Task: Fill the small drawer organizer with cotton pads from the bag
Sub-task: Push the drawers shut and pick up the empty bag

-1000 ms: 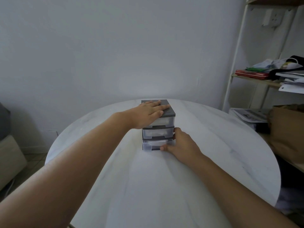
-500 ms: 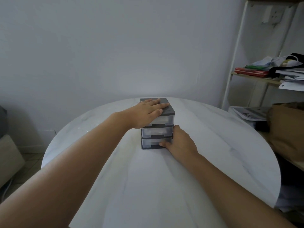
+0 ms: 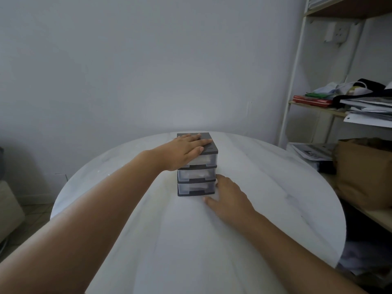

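A small drawer organizer (image 3: 196, 177) with a dark grey frame and three clear drawers stands near the far middle of the round white table (image 3: 265, 209). All three drawers sit pushed in, and white contents show faintly through their fronts. My left hand (image 3: 186, 149) lies flat on the organizer's grey top, fingers straight. My right hand (image 3: 228, 195) rests on the table at the organizer's lower right corner, fingers relaxed and holding nothing. No bag of cotton pads is in view.
A white metal shelf (image 3: 318, 105) stands at the right with papers, a red folder and cables. A brown paper bag (image 3: 364, 172) sits on a low surface beside the table's right edge. A plain wall lies behind.
The bottom drawer, slightly pulled out a second ago, is now pushed in. My right hand has drawn back from the drawer front to the table beside it. My left hand stays on top.
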